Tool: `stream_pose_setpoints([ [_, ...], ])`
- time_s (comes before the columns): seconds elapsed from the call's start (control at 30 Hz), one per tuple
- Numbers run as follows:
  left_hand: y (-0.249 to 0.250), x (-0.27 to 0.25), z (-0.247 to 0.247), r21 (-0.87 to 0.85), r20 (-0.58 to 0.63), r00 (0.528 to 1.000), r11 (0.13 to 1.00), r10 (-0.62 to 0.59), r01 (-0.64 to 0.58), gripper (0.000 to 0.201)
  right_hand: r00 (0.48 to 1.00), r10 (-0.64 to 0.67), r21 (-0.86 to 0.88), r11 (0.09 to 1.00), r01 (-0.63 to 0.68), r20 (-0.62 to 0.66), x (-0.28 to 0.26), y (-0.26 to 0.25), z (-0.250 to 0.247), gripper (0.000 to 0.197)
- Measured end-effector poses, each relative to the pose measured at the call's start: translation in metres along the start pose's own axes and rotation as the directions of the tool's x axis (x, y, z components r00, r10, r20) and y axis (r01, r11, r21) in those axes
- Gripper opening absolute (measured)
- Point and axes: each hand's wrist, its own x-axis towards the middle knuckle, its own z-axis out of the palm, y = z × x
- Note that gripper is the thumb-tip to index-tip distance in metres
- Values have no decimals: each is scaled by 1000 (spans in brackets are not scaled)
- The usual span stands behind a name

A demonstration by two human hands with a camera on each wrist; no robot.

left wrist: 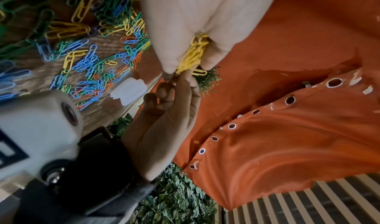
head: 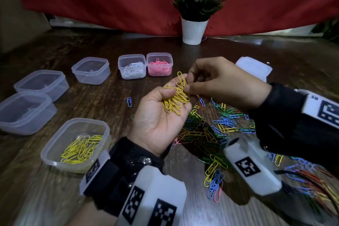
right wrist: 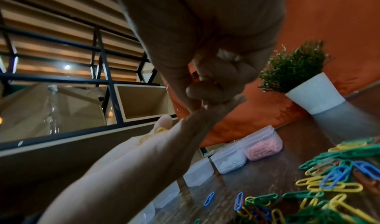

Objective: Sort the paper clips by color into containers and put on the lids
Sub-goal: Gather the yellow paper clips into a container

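Nearest the head camera, the left hand [head: 157,117] is turned palm up above the dark wooden table [head: 113,108], fingers curled around a bunch of yellow wire paper clips [head: 175,97]. Touching that bunch from the right, the right hand [head: 225,82] pinches at it with thumb and forefinger, the other fingers curled. Below them, toward the table's right edge, a mixed heap of coloured paper clips [head: 216,128] is scattered. At the left near corner sits a clear plastic tub of yellow clips [head: 55,145]. Three empty clear tubs [head: 41,80] follow the left edge, then a tub of white clips [head: 132,66] touching a tub of pink clips [head: 160,64] toward the far edge.
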Motion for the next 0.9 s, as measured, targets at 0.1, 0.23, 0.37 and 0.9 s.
stream_pose_setpoints([
  [0.1, 0, -2, 0, -82, 7, 1000, 997, -1, 2, 40, 999, 16, 122, 992, -20, 32, -3, 0, -2, 14],
  [0.23, 0, -3, -2, -122, 52, 999, 992, -14, 20, 41, 1000, 19, 114, 993, -20, 15, -3, -1, -2, 15],
  [0.37, 5, -3, 2, -137, -8, 1000, 991, -8, 7, 32, 996, 18, 166, 986, -3, -86, -6, -5, -6, 20],
  [0.9, 112, -84, -36, 604, -234, 934, -713, 270, 357, 23, 978, -108, 59, 993, 99, 178, -20, -34, 67, 18],
])
